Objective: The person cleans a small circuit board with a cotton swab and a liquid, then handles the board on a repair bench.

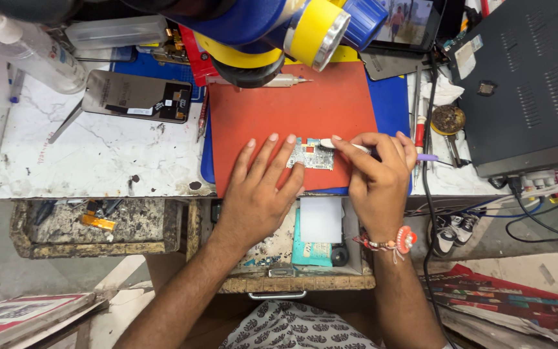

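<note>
Two hands at frame centre: left hand [259,187] flat, fingertips pinning the circuit board [311,155]; right hand [377,171] beside it, clamped on a brush [350,146].

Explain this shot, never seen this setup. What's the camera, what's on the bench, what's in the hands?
One camera, worn on the person's head, looks down at a workbench. No robot, just two bare hands. The left hand lies flat, fingertips pinning a small circuit board on a red mat. The right hand holds a slim white tool with its tip at the board. The blue and yellow microscope hangs above. An opened phone lies to the left, and a dark grey box sits to the right.
</note>
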